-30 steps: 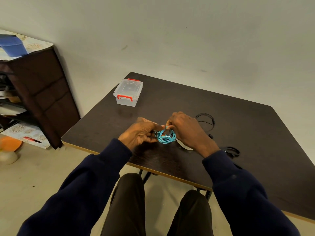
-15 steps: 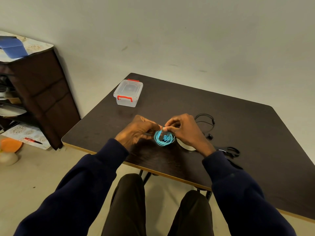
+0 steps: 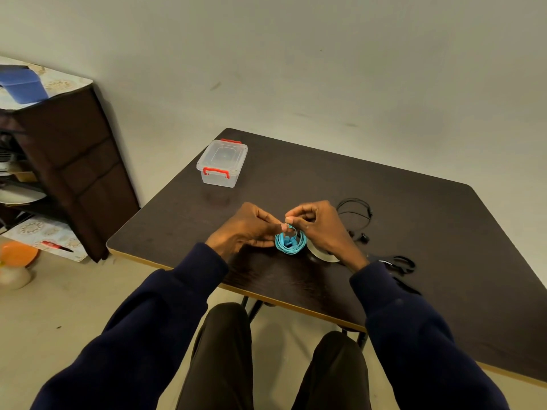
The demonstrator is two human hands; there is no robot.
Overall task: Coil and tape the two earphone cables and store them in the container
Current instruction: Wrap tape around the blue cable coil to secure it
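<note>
The blue earphone cable (image 3: 290,243) is wound into a small coil just above the dark table (image 3: 429,232). My left hand (image 3: 245,227) pinches the coil's left side. My right hand (image 3: 321,226) pinches its top, where a small clear strip of tape seems to sit. A roll of clear tape (image 3: 321,252) lies on the table, partly hidden under my right hand. The black earphone cable (image 3: 356,216) lies loose to the right of my hands. The clear container (image 3: 222,162) with red latches stands shut at the table's far left corner.
Black scissors (image 3: 398,263) lie by my right sleeve. A dark cabinet (image 3: 74,164) stands left of the table, with a blue object (image 3: 22,85) on top. An orange thing (image 3: 16,253) sits on the floor.
My right hand has lifted its fingers off the coil's right side and now pinches its top. The coil is more exposed. Both hands stay over the same spot.
</note>
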